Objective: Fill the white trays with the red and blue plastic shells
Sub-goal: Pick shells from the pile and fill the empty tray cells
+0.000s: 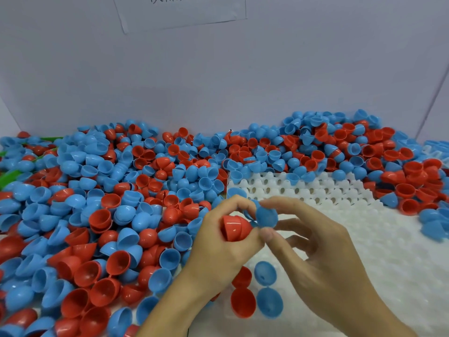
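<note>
1. We take the white tray [340,215] as our landmark; it lies flat, its near and right parts blurred.
2. Our left hand [218,242] comes up from the lower edge over the tray's left border, wrist angled inward, fingers curled round a red shell [234,228] clasped in the palm.
3. Our right hand [313,246] reaches in from the lower right above the tray, thumb and forefinger pinching a blue shell [266,216], the other fingers loosely spread.
4. The two held shells touch, just above the tray's left part.
5. On the tray's near left corner sit two red shells [243,304] and two blue shells [268,301], side by side.
6. A heap of loose shells [109,203] surrounds the tray's left and far sides.
7. A paper sheet [179,10] hangs on the wall beyond the tray.
</note>
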### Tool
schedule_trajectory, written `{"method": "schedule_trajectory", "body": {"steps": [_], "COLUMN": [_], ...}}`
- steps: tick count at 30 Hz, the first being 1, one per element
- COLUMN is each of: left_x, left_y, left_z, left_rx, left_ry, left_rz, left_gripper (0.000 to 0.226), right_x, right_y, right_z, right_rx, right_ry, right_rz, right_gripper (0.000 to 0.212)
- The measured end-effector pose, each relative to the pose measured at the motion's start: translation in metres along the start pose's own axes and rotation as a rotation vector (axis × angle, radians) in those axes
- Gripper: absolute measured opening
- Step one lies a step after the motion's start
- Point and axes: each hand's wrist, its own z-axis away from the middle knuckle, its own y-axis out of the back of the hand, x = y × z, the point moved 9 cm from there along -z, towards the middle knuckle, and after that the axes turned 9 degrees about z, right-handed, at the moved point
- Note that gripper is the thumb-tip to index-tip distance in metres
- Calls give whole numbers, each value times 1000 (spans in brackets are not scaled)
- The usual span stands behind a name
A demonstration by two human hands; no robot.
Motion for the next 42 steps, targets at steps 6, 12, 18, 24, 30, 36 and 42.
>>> {"method": "schedule_trajectory", "body": {"steps": [6,12,18,24,30,36,42], "left_x": [-7,-6,-13,-17,-18,-19,-20], "left_y": [7,15,27,32,35,36,37], "left_z": [2,1,0,-1,-1,-1,-1], "left_rx": [59,141,214,241,258,268,275], "left_ry": [97,50,77,95,95,101,110], "left_rz": [65,53,123,183,227,237,248], "left_gripper": [8,5,3,4,5,5,6], "right_x": [19,27,38,39,44,48,28], "right_y": [16,15,27,27,30,31,23], "right_z": [-2,-2,-5,-6,-8,-9,-7], "right_rx": [144,109,175,94,58,-53,-422], "right_ry": [-159,-220,-277,-317,-381,-376,-163], "right_rz": [-186,-258,-246,-236,-135,13,317], "right_gripper": [17,32,42,20,18,21,10]}}
